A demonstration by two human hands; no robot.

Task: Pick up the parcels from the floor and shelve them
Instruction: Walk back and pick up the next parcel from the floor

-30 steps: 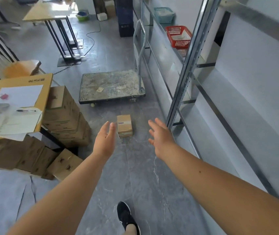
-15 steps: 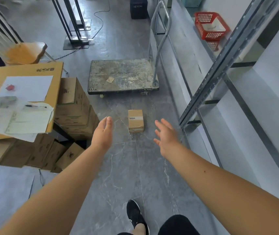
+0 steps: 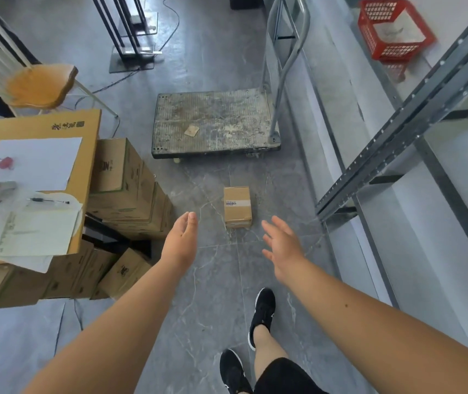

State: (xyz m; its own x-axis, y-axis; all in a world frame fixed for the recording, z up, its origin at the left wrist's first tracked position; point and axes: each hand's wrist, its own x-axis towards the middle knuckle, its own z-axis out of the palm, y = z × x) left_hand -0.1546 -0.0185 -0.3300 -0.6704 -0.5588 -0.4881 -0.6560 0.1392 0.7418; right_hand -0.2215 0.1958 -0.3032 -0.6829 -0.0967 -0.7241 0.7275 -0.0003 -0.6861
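A small brown cardboard parcel with a white label lies on the grey floor, just ahead of me. My left hand reaches out on its near left, fingers together, holding nothing. On the parcel's near right my right hand is stretched out with fingers spread, also holding nothing. Neither hand touches the parcel. The grey metal shelving runs along the right side.
A flat platform trolley stands beyond the parcel. Stacked cardboard boxes and a board with papers crowd the left. A red basket sits on the shelf far right; a wooden chair is at far left. My black shoes are below.
I have stepped forward and tilted the view down; the parcel now lies closer between my outstretched hands. My feet and one leg have come into view.
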